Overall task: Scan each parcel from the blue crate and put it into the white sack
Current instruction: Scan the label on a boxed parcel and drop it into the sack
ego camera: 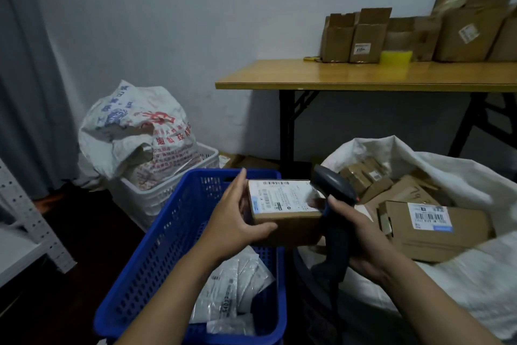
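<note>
Holding position, item one: a small cardboard parcel (285,204), label face up, gripped at its left end by the person's left hand (240,218), with the thumb on the near side and the fingers over the far edge. It hangs above the far right corner of the blue crate (156,255), just beside the mouth of the white sack (461,274).

Item two: a dark handheld scanner (333,193), its handle wrapped by the right hand (361,235), its head aimed at the label's right end. I cannot tell whether it touches the label.

Step in hand, by my reading: the scan itself.

Next move, as I judge it: carry the parcel rightward past the scanner and release it over the sack's rim, onto the brown boxes (436,230) already inside.

Remaining stock: white plastic mailers (232,288) lie in the crate.

Surroundings: a printed bag (134,132) sits in a white basket (167,190) beyond the crate, and there are open cartons (363,36) on a wooden table (335,76).
</note>
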